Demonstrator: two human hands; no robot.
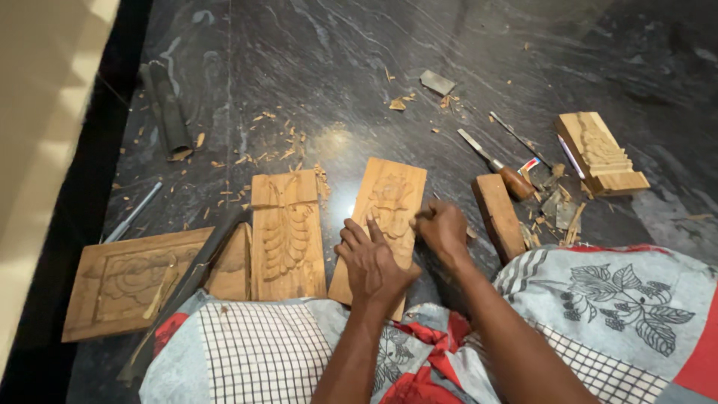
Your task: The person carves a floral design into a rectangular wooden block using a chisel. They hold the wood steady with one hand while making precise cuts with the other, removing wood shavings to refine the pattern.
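View: single head-worn camera, no second view to share.
Position: above the seated person's lap.
Direction: steeply down and forward onto the dark stone floor [359,60].
Range: close; forearms enter from the bottom edge.
Left margin: pale wall edge.

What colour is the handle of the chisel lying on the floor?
Reddish-brown wood; the chisel lies right of the carved panel, seen in the head view.
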